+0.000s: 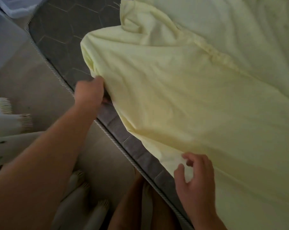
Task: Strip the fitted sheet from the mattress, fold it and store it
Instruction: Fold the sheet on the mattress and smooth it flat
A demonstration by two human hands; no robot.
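Fitted sheet half off the mattress

Left hand (pixel 89 92) grips the pale yellow fitted sheet (pixel 181 100) edge (bunched); right hand (pixel 196 178), fingers loosely spread, rests on it beside the grey mattress (pixel 60 35).

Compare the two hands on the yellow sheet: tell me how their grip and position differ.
The left hand is closed in a fist on the fitted sheet at its pulled-back edge, far up the mattress; the right hand is nearer the person, fingers spread and curled, only touching the cloth. The left arm is stretched out; the right is bent close. Both work along the same mattress edge.
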